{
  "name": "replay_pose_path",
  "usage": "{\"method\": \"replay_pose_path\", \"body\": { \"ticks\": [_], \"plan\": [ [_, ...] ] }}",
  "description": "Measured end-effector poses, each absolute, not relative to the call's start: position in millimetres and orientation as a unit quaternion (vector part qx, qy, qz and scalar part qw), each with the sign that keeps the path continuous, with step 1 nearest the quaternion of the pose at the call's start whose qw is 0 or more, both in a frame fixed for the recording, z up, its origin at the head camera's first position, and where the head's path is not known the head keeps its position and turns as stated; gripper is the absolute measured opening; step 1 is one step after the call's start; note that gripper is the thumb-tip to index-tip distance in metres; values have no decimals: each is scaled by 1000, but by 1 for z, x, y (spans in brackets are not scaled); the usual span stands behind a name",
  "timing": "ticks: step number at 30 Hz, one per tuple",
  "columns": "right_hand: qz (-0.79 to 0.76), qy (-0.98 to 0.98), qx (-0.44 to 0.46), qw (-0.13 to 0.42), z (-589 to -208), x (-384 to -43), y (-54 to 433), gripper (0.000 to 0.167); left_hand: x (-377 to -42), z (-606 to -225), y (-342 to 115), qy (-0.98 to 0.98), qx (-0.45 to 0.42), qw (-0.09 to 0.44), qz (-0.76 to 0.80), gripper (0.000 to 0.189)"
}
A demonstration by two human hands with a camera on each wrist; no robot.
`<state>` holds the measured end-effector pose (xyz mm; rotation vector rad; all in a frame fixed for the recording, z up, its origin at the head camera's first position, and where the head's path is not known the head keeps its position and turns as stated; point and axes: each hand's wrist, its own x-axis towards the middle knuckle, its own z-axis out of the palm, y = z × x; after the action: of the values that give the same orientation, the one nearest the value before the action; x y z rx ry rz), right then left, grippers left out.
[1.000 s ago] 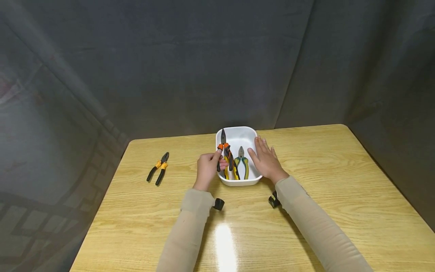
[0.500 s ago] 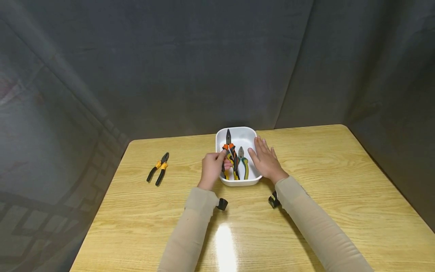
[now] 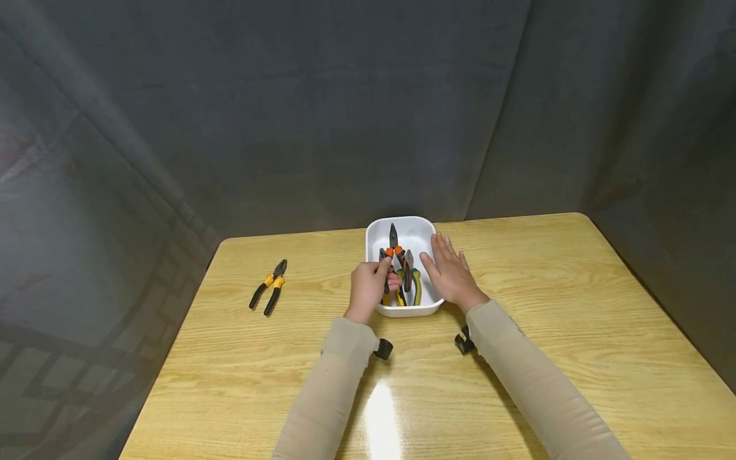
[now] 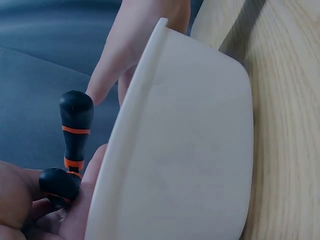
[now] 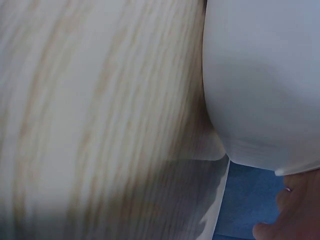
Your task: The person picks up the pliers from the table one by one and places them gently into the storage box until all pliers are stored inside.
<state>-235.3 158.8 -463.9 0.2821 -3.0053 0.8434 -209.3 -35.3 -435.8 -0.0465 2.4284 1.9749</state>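
Over the white plastic container (image 3: 405,312), my left hand (image 3: 366,289) grips long-nose pliers (image 3: 393,237) with black and orange handles, one handle between thumb and fingers. Their dark nose points away from me. In the left wrist view the handle ends (image 4: 76,110) stand beside the container wall (image 4: 185,135). My right hand (image 3: 453,275) rests with straight fingers along the container's right rim. Inside lie green-and-yellow pliers (image 3: 417,291) and a yellow-and-black pair (image 3: 400,296), partly covered by the held pliers. Another dark tool head (image 3: 382,254) shows at the container's left, mostly hidden by my hand.
Pliers with yellow and black handles (image 3: 275,283) lie on the wooden table (image 3: 230,383), left of the container. A dark grey curtain (image 3: 322,128) hangs behind the table and along both sides. A small black camera sits at each wrist.
My left hand has moved to the right with the long-nose pliers, from the container's left edge to over its middle. The right hand has stayed at the rim.
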Motion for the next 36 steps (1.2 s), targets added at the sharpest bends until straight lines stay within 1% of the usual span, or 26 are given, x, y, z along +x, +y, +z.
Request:
{"method": "replay_pose_path", "body": {
  "ticks": [10,18,26,31,36],
  "plan": [
    [277,-957,86,0,-466,-236,159,70,-210,-439,-24,785,-10,7,620,41],
    [278,-957,84,-4,-465,-236,159,72,-211,-440,-18,802,-15,6,597,43],
    [282,-955,90,2,-464,-234,160,74,-211,-440,-11,813,2,4,582,40],
    [277,-957,91,-1,-464,-236,160,79,-213,-441,-7,838,10,6,545,43],
    [281,-955,90,-6,-464,-237,160,74,-214,-443,-3,853,4,7,523,43]
  ]
}}
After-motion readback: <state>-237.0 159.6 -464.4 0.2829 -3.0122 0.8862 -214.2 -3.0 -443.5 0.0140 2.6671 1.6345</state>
